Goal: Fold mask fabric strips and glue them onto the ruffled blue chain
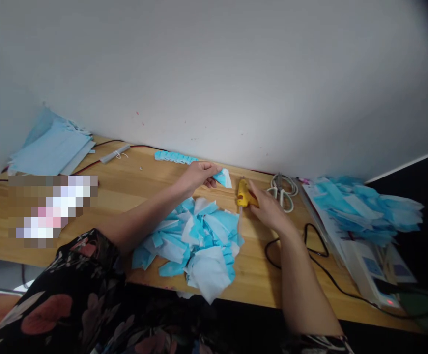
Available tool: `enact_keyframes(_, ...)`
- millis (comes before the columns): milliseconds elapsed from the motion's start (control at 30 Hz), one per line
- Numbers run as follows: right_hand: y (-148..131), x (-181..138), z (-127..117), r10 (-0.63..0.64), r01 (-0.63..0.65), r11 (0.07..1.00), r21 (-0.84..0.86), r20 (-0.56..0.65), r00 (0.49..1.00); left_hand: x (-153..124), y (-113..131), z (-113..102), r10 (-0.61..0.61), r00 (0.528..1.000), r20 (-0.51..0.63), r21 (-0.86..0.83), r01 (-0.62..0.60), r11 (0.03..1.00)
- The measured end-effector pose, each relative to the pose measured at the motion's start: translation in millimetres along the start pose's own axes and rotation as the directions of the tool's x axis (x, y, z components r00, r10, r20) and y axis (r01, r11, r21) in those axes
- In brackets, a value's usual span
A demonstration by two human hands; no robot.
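Between the closed fingers of my left hand (202, 175) is a small folded piece of blue and white mask fabric (224, 178), its white edge pointing right. My right hand (267, 206) is at the yellow glue gun (242, 193), fingers around its handle; the nozzle points toward the wall and a glue stick sticks out of its back. Below both hands lies a loose heap of blue and white fabric pieces (199, 231). A pleated blue strip (175, 157) rests along the wall, just beyond my left hand.
White-handled scissors (283, 196) lie by a coiled cable (291, 183). More blue fabric (364, 206) is piled at right, above a power strip (378, 290) with a red light. A black cord (331, 270) crosses the table. Flat masks (57, 147) are stacked at left.
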State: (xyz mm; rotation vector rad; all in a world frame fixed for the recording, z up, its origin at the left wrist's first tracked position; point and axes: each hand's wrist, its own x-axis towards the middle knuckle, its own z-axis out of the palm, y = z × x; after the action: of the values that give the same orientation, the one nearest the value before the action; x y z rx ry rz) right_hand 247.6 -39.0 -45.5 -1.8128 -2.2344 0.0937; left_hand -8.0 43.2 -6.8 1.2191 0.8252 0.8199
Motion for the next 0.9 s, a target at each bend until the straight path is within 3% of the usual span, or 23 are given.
enact_keyframes(133,-15,3,-8,-0.084,0.088,0.996,0.015,-0.185,0.979,-4,1,4,-0.001,1.0,0.024,0.018,0.0,1.0)
enact_keyframes(233,-33,5,-14,-0.103,0.136,0.989,0.058,-0.391,0.915,-7,2,8,0.002,0.999,0.047,0.017,-0.003,1.0)
enact_keyframes(333,-49,4,-16,-0.14,0.218,0.971,0.102,-0.496,0.857,-10,4,13,0.005,0.998,0.059,0.022,-0.006,1.0)
enact_keyframes(633,-62,3,-16,-0.165,0.294,0.935,0.197,-0.495,0.853,-10,-4,18,0.04,0.996,0.079,0.054,-0.045,0.998)
enact_keyframes(800,-64,2,-14,-0.222,0.369,0.909,0.195,-0.523,0.823,-10,-8,18,0.061,0.994,0.092,0.08,-0.069,0.994)
enact_keyframes(900,-67,2,-12,-0.164,0.336,0.91,0.245,-0.532,0.831,-12,-7,20,0.049,0.995,0.092,0.09,-0.057,0.994)
